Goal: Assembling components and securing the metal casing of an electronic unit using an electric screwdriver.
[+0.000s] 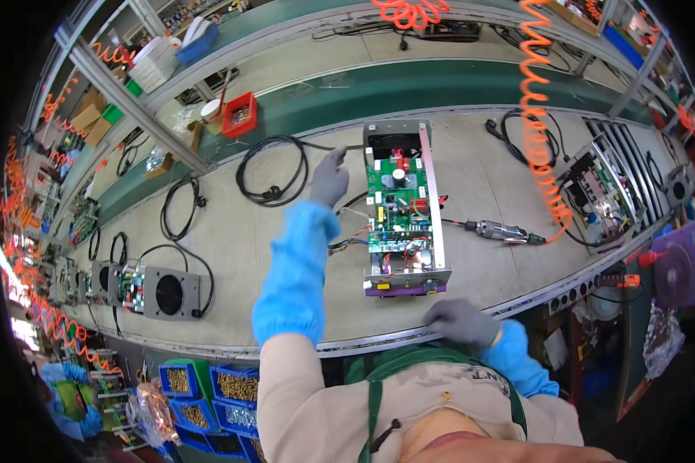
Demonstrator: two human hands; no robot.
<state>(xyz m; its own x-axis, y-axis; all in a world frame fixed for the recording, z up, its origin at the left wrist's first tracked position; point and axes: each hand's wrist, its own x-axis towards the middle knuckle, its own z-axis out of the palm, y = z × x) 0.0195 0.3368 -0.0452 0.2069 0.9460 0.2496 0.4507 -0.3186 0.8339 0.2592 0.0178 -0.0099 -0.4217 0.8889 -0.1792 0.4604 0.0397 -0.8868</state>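
Gloves of grey cover both hands. The left hand [330, 179] reaches across the counter [232, 255] with its fingers loosely spread and gripping nothing, just beside the left wall of an open metal chassis [434, 202] that lies in front of the person. Inside the chassis sits a green circuit board [394, 202], with a black fan [394, 142] at the far end. A coiled black power cord [272, 171] lies just left of that hand. The right hand [462, 320] rests palm down on the near edge of the counter, fingers curled, holding nothing. A pneumatic screwdriver [500, 230] on an orange coiled hose [539, 131] lies right of the chassis.
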